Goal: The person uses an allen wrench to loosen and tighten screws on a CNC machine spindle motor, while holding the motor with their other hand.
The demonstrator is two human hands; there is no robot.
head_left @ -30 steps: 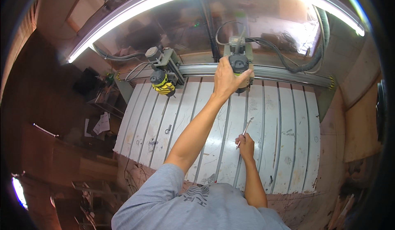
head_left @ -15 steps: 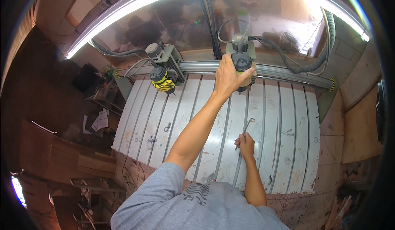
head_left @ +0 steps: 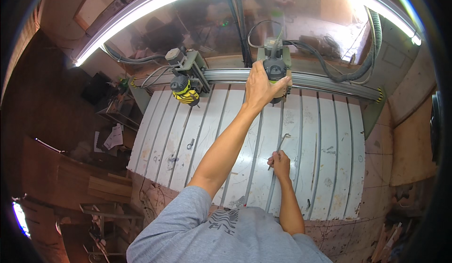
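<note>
Left hand (head_left: pixel 261 86) wrapped round black cylindrical spindle motor (head_left: pixel 275 66) with green band, up at silver metal rail (head_left: pixel 226 76): fingers along its left side, thumb across front. Right hand (head_left: pixel 281 165) has decent grip on thin grey metal rod (head_left: pixel 281 143); bent tip pokes out past fingers, other end just below, over white slotted tabletop (head_left: pixel 235 143). 2nd motor, yellow-and-black (head_left: pixel 185 93), sits well left.

dark motor (head_left: pixel 275 68) partly behind left hand (head_left: pixel 260 90), middle of bent rod (head_left: pixel 283 141) within right hand (head_left: pixel 282 164)
</note>
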